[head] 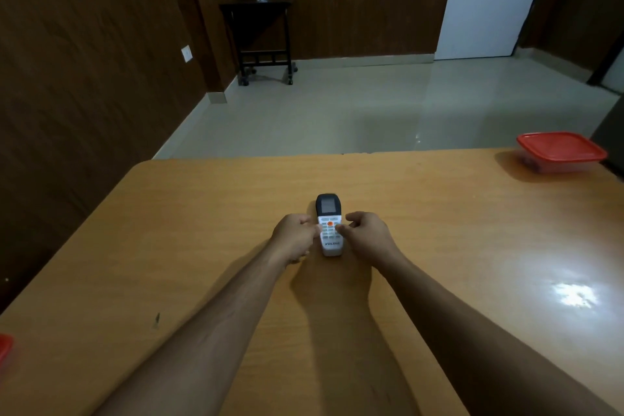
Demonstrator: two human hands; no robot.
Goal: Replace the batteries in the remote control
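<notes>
A white remote control (330,226) with a dark screen end and an orange button lies face up on the wooden table (202,213), screen pointing away from me. My left hand (293,237) grips its left edge with curled fingers. My right hand (366,234) holds its right edge, thumb against the keypad side. Both forearms reach in from the bottom of the view. No batteries are visible.
A clear box with a red lid (561,152) stands at the table's far right corner. A red object (5,349) peeks in at the left edge. Beyond the table are a tiled floor, a dark side table (261,40) with a small pot, and a white door.
</notes>
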